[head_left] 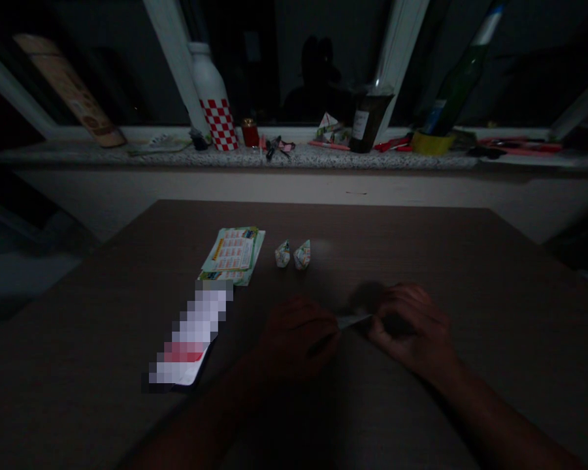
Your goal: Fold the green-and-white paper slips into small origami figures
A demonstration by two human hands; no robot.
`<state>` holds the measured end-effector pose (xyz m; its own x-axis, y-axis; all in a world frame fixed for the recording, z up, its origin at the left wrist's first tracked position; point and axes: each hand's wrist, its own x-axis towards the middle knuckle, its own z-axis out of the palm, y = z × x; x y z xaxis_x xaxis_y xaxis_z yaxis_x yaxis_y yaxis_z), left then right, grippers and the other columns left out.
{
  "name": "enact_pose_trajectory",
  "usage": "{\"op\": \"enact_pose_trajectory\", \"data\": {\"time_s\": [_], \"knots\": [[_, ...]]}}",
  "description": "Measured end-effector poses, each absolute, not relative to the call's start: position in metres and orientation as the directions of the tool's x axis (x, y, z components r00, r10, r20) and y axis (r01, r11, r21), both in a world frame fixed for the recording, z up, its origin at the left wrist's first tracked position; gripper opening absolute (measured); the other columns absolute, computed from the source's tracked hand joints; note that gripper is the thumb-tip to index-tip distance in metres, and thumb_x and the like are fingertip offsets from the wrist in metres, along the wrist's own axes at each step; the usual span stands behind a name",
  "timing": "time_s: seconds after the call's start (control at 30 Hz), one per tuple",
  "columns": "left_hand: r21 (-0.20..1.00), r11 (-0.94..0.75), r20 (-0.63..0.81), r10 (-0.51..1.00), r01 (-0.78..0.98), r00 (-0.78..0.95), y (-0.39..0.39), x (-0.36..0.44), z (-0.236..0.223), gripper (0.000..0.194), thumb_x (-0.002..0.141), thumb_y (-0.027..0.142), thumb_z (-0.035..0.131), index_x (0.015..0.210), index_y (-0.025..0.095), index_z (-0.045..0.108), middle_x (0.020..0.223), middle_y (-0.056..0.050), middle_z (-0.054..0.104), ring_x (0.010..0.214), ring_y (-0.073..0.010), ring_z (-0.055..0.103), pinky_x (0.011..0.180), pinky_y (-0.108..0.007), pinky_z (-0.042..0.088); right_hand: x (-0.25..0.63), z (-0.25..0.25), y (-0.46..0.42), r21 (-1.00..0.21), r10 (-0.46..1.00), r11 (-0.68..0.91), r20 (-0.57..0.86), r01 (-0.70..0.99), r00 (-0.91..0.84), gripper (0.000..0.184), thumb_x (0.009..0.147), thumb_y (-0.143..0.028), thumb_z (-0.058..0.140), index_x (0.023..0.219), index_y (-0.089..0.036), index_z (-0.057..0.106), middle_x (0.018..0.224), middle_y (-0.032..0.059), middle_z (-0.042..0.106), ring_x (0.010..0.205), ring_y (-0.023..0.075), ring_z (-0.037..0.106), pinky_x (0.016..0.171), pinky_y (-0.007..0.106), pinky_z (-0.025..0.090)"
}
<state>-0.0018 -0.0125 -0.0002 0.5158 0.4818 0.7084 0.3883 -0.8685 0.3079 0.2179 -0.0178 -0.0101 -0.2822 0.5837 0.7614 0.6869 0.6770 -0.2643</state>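
Paper point(355, 320), pinched by the fingers of left hand point(301, 333) and right hand point(414, 326), sits between four and five o'clock from the folded shapes point(302, 256); uneven pulling in this dimness could tear it.

The left forearm point(210, 398) and right forearm point(500, 411) are angled inward from the near side. The left hand point(301, 334) is curled, back uppermost; just to its right, the right hand point(414, 323) is held pinching, turned leftward.
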Motion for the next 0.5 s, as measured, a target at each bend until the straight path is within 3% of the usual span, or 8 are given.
{"op": "enact_pose_trajectory", "data": {"time_s": [0.23, 0.5], "knots": [[0.377, -0.829, 0.707, 0.545, 0.412, 0.449, -0.013, -0.007, 0.002, 0.006, 0.08, 0.015, 0.062, 0.084, 0.019, 0.062, 0.08, -0.002, 0.07, 0.074, -0.0132, 0.064, 0.069, -0.026, 0.053, 0.234, -0.012, -0.015, -0.33, 0.643, 0.6, 0.741, 0.728, -0.194, 0.013, 0.071, -0.011, 0.063, 0.068, -0.021, 0.054, 0.063, 0.0011, 0.06, 0.061, 0.0178, 0.057, 0.06, 0.033, 0.045], [0.416, -0.794, 0.691, 0.593, 0.444, 0.413, -0.013, -0.004, -0.001, 0.003, 0.081, 0.017, 0.06, 0.083, 0.018, 0.061, 0.078, -0.003, 0.07, 0.072, -0.0141, 0.065, 0.066, -0.027, 0.054, 0.218, -0.018, -0.026, -0.477, 0.702, 0.634, 0.686, 0.609, -0.192, 0.008, 0.077, -0.013, 0.062, 0.079, -0.02, 0.058, 0.066, 0.0005, 0.062, 0.063, 0.0162, 0.059, 0.06, 0.029, 0.048]]}}
